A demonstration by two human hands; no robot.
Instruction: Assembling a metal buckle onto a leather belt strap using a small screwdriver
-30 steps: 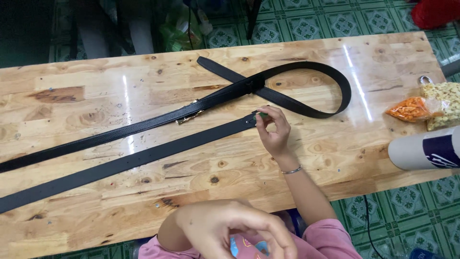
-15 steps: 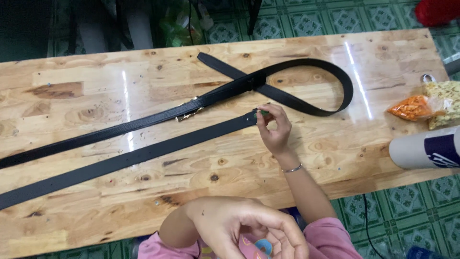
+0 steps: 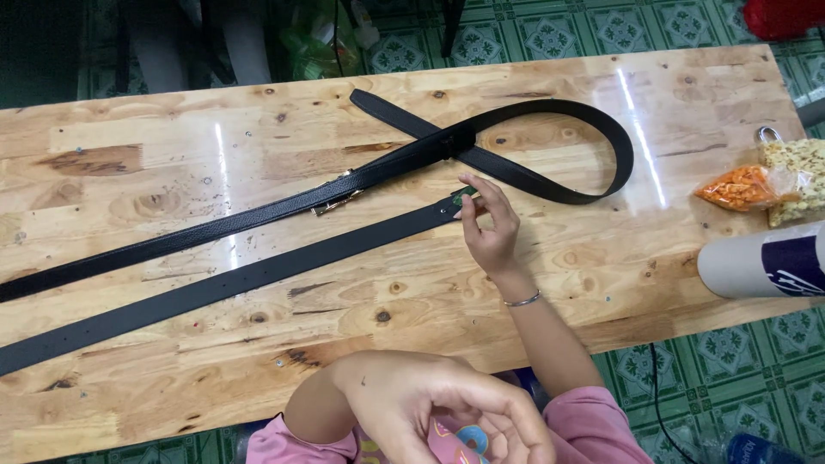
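Observation:
Two black belts lie across a wooden table (image 3: 601,283). The upper belt (image 3: 550,107) curls into a loop at the right and crosses over itself; a gold buckle piece (image 3: 335,199) sits along it. The lower belt strap (image 3: 258,275) runs straight from the left edge toward the middle. My right hand (image 3: 491,232), with a thin bracelet (image 3: 522,300) on the wrist, pinches the strap's right end, where a small green bit shows. My left hand (image 3: 430,412) is raised close to the camera above my pink top, its fingers curled. Its palm is hidden.
At the table's right edge lie an orange snack bag (image 3: 739,187) and a yellow snack bag (image 3: 795,176). A white and dark blue cylinder (image 3: 765,262) lies on its side below them. Green patterned floor tiles (image 3: 739,378) surround the table.
My right hand stays on the strap's end. The fingers of my left hand have shifted a little near the camera. The belts have not moved.

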